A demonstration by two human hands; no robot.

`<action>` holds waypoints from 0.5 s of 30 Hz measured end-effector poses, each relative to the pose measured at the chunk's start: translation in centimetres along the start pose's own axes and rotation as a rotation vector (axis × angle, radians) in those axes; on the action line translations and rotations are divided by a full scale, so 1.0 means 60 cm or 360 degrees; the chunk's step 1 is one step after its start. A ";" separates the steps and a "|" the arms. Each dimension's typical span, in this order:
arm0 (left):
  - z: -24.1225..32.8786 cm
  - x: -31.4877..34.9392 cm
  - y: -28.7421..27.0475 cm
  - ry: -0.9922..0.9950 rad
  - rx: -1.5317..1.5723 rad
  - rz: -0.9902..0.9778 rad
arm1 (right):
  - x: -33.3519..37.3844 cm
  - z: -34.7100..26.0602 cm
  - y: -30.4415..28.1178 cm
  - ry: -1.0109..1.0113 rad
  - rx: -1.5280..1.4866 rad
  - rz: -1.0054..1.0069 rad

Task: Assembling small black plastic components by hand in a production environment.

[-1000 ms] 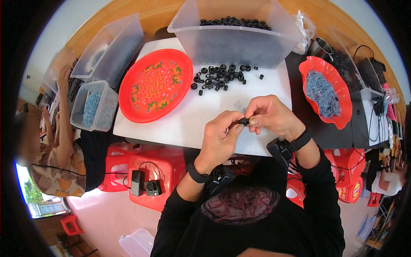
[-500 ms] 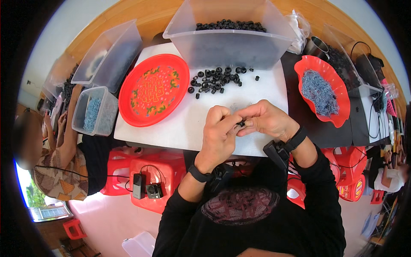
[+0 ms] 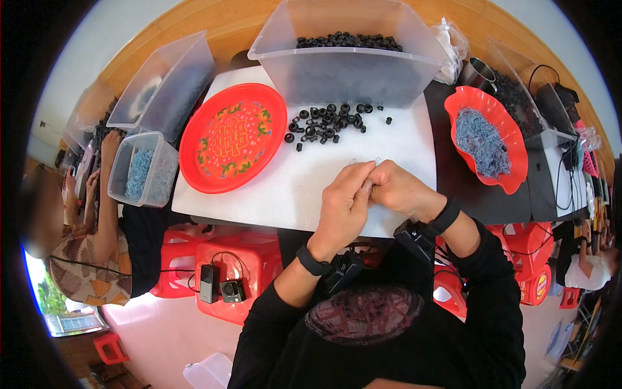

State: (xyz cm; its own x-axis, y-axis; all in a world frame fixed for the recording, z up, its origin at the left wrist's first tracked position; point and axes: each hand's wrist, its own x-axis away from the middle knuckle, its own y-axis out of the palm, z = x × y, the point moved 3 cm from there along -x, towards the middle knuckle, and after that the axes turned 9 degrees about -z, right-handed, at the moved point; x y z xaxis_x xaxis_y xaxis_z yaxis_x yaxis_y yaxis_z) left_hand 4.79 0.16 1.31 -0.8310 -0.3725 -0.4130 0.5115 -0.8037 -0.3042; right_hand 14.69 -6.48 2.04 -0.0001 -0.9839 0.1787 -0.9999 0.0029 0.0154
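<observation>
My left hand (image 3: pixel 347 201) and my right hand (image 3: pixel 403 189) meet over the near part of the white sheet (image 3: pixel 272 206). Both are closed, the fingers curled and the knuckles and thumbs pressed against each other. Whatever lies between them is hidden by the fingers. Beyond my hands lies a loose group of small black ring-like and knobbed parts (image 3: pixel 332 122) on the sheet. To the left of this group is a round red plate (image 3: pixel 223 170) with a flower pattern.
A large clear bin (image 3: pixel 350 74) of black parts stands behind the sheet. At right, a red scalloped tray (image 3: pixel 513 174) holds small blue-grey pieces. A clear tub (image 3: pixel 167 170) with blue pieces stands at left, beside a co-worker (image 3: pixel 97 253). Red stools (image 3: pixel 243 256) are below the table.
The small black part seen between my fingertips has gone out of sight. My hands have closed together, the right one turning knuckles-up and moving slightly down.
</observation>
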 end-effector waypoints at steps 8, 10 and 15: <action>0.003 0.005 -0.001 -0.0048 0.0095 0.0118 | 0.003 -0.007 0.004 -0.0021 0.0159 0.0018; -0.001 0.010 -0.004 0.0038 0.0108 0.0183 | 0.013 -0.019 0.004 -0.0052 0.0181 -0.0026; -0.026 0.033 -0.020 -0.0091 0.1031 0.0622 | 0.069 -0.127 0.010 0.0053 0.1235 0.0158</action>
State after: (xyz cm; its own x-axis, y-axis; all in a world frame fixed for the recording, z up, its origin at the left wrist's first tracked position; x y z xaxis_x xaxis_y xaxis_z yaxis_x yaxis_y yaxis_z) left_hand 2.88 1.12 -0.48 -0.6348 -0.6954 -0.3368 0.5551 -0.7136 0.4273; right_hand 14.23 -9.16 10.29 -0.1018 -0.9797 0.1729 -0.7201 -0.0473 -0.6923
